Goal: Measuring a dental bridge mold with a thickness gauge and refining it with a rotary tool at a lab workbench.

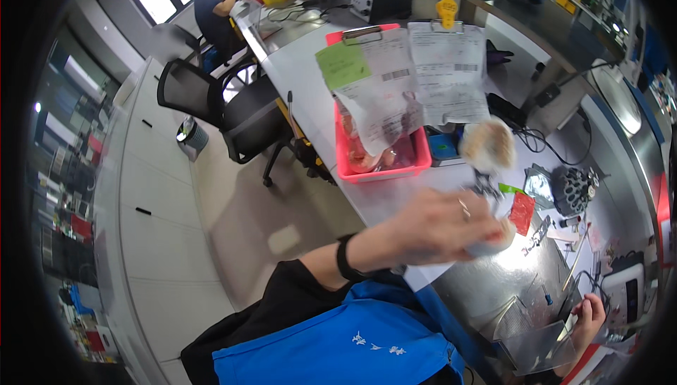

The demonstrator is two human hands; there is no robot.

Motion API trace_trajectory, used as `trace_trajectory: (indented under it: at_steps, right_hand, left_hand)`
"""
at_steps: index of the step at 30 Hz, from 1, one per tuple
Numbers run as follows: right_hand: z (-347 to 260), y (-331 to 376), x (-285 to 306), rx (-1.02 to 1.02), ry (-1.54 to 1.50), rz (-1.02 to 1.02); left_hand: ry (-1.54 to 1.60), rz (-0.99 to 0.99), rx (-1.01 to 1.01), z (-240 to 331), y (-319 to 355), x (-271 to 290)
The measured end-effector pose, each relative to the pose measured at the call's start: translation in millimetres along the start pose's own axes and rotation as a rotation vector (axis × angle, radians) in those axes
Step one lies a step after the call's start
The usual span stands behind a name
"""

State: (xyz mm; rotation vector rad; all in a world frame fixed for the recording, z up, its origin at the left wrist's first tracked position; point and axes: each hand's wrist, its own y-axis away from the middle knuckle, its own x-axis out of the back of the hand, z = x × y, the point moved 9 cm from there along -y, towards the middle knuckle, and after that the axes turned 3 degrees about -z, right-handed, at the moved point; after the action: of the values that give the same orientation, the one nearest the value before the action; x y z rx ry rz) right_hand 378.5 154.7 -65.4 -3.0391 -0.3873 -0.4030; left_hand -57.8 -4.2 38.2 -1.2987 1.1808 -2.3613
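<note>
Clear panel (532, 350): smooth, plastic-looking. Worktop (462, 288): shiny metal (glare-spotted). Sheets (448, 53): creased matt paper.

A: What does the left hand (444, 221) hold?
B: A pale-and-red object (499, 241), blurred; beyond the hand, a pink tray (384, 175) bearing papers (384, 89) on the counter (305, 99).
A: And the right hand (588, 319)?
B: Just beside a clear panel (534, 348).

A black sleeve (257, 311) borders a white-lettered blue apron (303, 346)
</note>
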Motion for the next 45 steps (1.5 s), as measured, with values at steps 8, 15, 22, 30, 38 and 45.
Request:
trace_trajectory:
  at_steps: [8,15,22,30,38,45]
  right_hand:
    - [63.4,-10.7,66.0,-0.015,-0.015,0.024]
    - [83.8,-27.1,65.8,-0.072,0.004,0.017]
    - [72.7,-7.7,71.7,-0.094,-0.043,0.109]
    - [31.8,9.4,49.6,-0.084,0.091,0.124]
    - [-12.6,9.8,17.6,-0.082,0.093,0.122]
    - [-17.6,38.4,41.1,-0.071,0.068,0.173]
  left_hand:
    - [0.29,-0.193,0.064,-8.5,21.0,-72.3]
    - [0.257,-0.051,0.033,-35.8,11.3,-36.0]
    - [-0.201,-0.011,0.755,-123.9,89.1,98.9]
    - [-0.392,-0.598,0.684,-167.4,86.6,70.9]
    - [-0.616,-0.538,0.629,-160.2,93.0,100.9]
    - [-0.263,-0.359,0.631,-135.3,72.9,103.3]
